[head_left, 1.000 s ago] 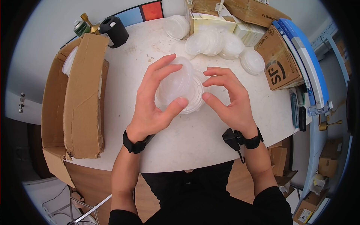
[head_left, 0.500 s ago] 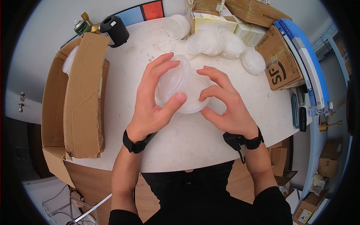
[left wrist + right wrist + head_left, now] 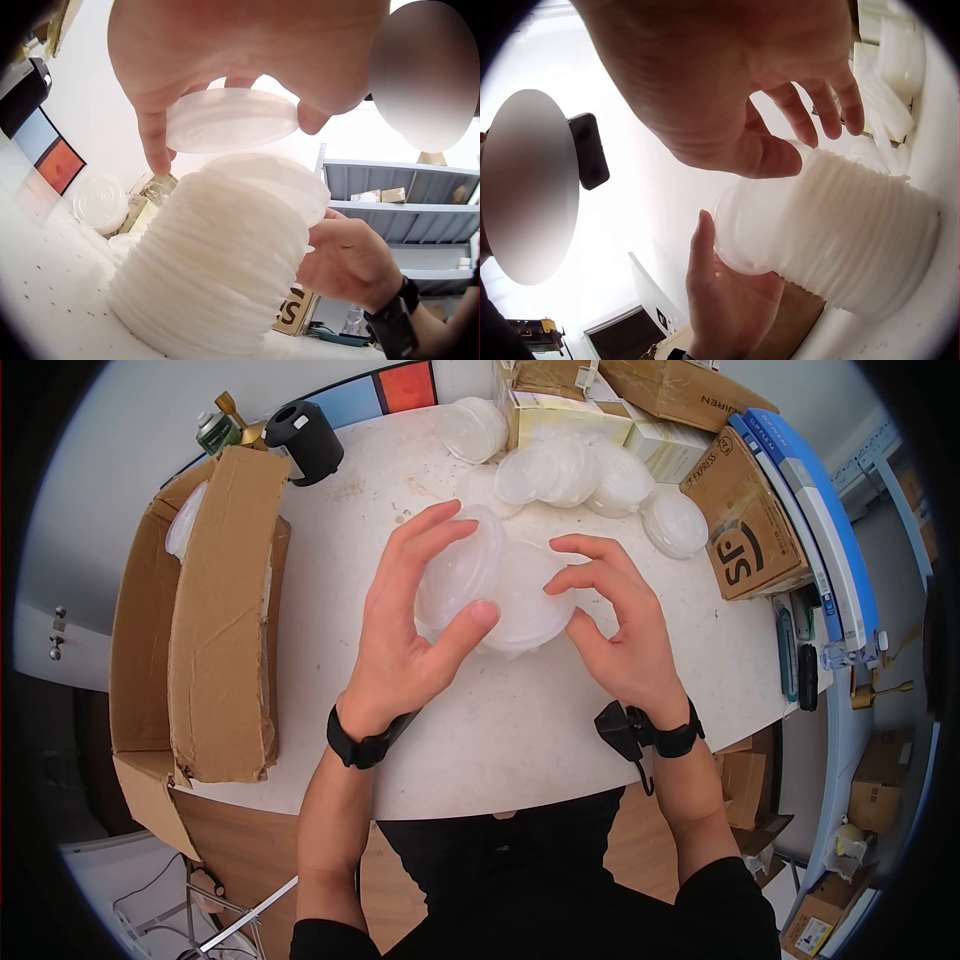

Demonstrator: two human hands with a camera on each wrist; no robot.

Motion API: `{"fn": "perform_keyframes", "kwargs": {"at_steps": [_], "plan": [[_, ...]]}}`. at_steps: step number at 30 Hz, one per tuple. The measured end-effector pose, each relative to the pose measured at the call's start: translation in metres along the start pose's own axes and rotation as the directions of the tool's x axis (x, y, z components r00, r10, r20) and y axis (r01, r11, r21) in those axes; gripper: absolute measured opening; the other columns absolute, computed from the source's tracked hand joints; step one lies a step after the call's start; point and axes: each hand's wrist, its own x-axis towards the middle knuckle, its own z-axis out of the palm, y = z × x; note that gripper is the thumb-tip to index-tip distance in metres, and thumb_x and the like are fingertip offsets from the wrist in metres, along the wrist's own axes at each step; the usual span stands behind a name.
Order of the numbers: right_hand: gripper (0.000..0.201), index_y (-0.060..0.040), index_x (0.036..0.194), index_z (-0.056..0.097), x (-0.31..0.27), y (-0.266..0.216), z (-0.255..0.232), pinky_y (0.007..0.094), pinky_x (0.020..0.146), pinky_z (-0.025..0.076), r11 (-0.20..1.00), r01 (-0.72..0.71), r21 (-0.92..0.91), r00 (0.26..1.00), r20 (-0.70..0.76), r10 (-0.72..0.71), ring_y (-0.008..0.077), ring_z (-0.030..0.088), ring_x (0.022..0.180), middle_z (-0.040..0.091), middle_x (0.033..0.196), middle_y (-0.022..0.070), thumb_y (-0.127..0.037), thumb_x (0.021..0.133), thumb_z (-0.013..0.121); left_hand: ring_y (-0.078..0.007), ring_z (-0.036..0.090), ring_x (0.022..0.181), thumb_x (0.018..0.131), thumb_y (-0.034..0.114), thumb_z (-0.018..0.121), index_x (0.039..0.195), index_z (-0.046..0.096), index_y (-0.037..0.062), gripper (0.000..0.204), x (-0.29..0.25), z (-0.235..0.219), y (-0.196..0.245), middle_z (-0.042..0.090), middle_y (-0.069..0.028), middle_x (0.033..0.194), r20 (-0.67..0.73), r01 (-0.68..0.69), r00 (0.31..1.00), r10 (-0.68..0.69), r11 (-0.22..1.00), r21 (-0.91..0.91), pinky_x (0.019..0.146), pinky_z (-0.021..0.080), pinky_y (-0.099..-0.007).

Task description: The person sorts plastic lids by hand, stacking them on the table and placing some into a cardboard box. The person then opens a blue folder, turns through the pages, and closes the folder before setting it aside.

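A clear round plastic lid (image 3: 458,572) stands tilted in my left hand (image 3: 395,645), held by its rim between thumb and fingers. Just right of it, my right hand (image 3: 632,635) pinches the edge of another lid (image 3: 530,600). The left wrist view shows that second lid (image 3: 281,180) tilted on top of a tall stack of lids (image 3: 202,262), below the lid in my left hand (image 3: 232,124). In the right wrist view, my right thumb and fingers are at the near end of the stack (image 3: 862,232).
An open cardboard box (image 3: 222,630) stands on the left of the white table (image 3: 450,760). More clear lids (image 3: 565,472) lie at the back, with a single pile (image 3: 675,525) to their right. A black canister (image 3: 303,444) is back left; an SF carton (image 3: 745,530) stands right.
My right hand first moved in over the stack, then back to the right with a lid's edge between its fingers. The lid in my left hand has changed its tilt slightly.
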Motion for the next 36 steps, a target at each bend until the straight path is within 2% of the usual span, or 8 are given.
{"fn": "perform_keyframes", "kwargs": {"at_steps": [1, 10, 13, 15, 18, 21, 27, 36], "plan": [[0.028, -0.0031, 0.103, 0.069, 0.0, -0.001, 0.0, 0.0367, 0.104, 0.048, 1.0, 0.0, 0.0, 1.0, 0.001, 0.0, 0.0322, 0.061, 0.125, 0.06, 0.135, 0.0161, 0.008, 0.08, 0.057, -0.0382, 0.052, 0.137, 0.088, 0.024, 0.077, 0.139, 0.058, 0.0062, 0.057, 0.0, 0.0, -0.001, 0.05, -0.0217, 0.151, -0.011, -0.019, 1.0, 0.019, 1.0, 0.006, 0.112, 0.043, -0.0475], [0.031, -0.0014, 0.105, 0.071, 0.0, 0.001, -0.004, 0.0366, 0.106, 0.046, 0.991, -0.036, 0.132, 0.999, 0.023, 0.033, 0.0303, 0.06, 0.125, 0.061, 0.136, 0.0157, 0.009, 0.081, 0.053, -0.0387, 0.053, 0.136, 0.085, 0.025, 0.082, 0.138, 0.058, 0.0064, 0.061, 0.001, -0.001, 0.004, 0.051, -0.022, 0.15, 0.04, -0.023, 0.999, 0.019, 0.996, 0.091, 0.111, 0.045, -0.0475], [0.028, -0.0039, 0.108, 0.069, 0.0, 0.0, -0.003, 0.0387, 0.111, 0.042, 0.994, 0.071, 0.083, 0.994, 0.071, -0.077, 0.0307, 0.053, 0.135, 0.057, 0.141, 0.0162, 0.005, 0.083, 0.06, -0.039, 0.053, 0.137, 0.081, 0.026, 0.086, 0.137, 0.059, 0.0064, 0.065, 0.0, 0.0, 0.004, 0.049, -0.0224, 0.151, 0.054, -0.039, 0.998, 0.034, 0.994, 0.103, 0.11, 0.046, -0.0477], [0.042, -0.0059, 0.122, 0.062, 0.0, -0.001, -0.003, 0.0415, 0.116, 0.038, 0.989, 0.142, 0.042, 0.973, 0.177, -0.147, 0.0327, 0.044, 0.144, 0.05, 0.148, 0.0172, 0.001, 0.081, 0.068, -0.0393, 0.053, 0.137, 0.08, 0.026, 0.087, 0.137, 0.059, 0.0063, 0.067, 0.0, -0.001, 0.006, 0.048, -0.0228, 0.152, 0.069, -0.036, 0.997, 0.03, 0.995, 0.093, 0.11, 0.047, -0.0478], [0.06, -0.0054, 0.135, 0.05, -0.003, 0.001, 0.004, 0.0439, 0.119, 0.035, 0.985, 0.1, 0.14, 0.982, 0.147, -0.12, 0.0357, 0.039, 0.147, 0.044, 0.153, 0.0183, 0.0, 0.079, 0.071, -0.0399, 0.052, 0.138, 0.077, 0.027, 0.089, 0.137, 0.06, 0.006, 0.07, 0.001, 0.0, 0.008, 0.046, -0.0233, 0.153, 0.108, -0.038, 0.994, 0.028, 0.995, 0.087, 0.11, 0.047, -0.0479], [0.074, -0.0027, 0.146, 0.041, -0.003, 0.002, 0.006, 0.044, 0.121, 0.033, 0.983, 0.097, 0.154, 0.986, 0.121, -0.117, 0.0357, 0.039, 0.148, 0.042, 0.155, 0.0183, 0.001, 0.079, 0.073, -0.0404, 0.052, 0.138, 0.076, 0.029, 0.09, 0.138, 0.059, 0.0058, 0.073, 0.001, 0.0, 0.008, 0.046, -0.0237, 0.153, 0.133, -0.054, 0.99, 0.042, 0.995, 0.088, 0.109, 0.048, -0.0479], [0.083, -0.0015, 0.154, 0.037, -0.001, 0.005, 0.006, 0.0412, 0.123, 0.032, 0.991, 0.074, 0.113, 0.982, 0.167, -0.093, 0.0335, 0.039, 0.149, 0.041, 0.156, 0.0184, -0.002, 0.081, 0.076, -0.04, 0.053, 0.137, 0.074, 0.028, 0.092, 0.138, 0.06, 0.0058, 0.075, 0.002, 0.001, 0.009, 0.047, -0.0229, 0.152, 0.133, -0.094, 0.988, 0.078, 0.989, 0.114, 0.109, 0.048, -0.0474], [0.073, -0.0058, 0.151, 0.044, -0.001, -0.002, 0.001, 0.0451, 0.123, 0.032, 0.994, 0.049, 0.099, 0.977, 0.204, -0.068, 0.0362, 0.039, 0.15, 0.041, 0.158, 0.0201, -0.004, 0.085, 0.074, -0.0396, 0.054, 0.137, 0.075, 0.025, 0.092, 0.137, 0.061, 0.0063, 0.071, 0.001, 0.001, 0.007, 0.048, -0.0222, 0.152, 0.08, -0.077, 0.995, 0.066, 0.986, 0.147, 0.109, 0.049, -0.0475]]}}
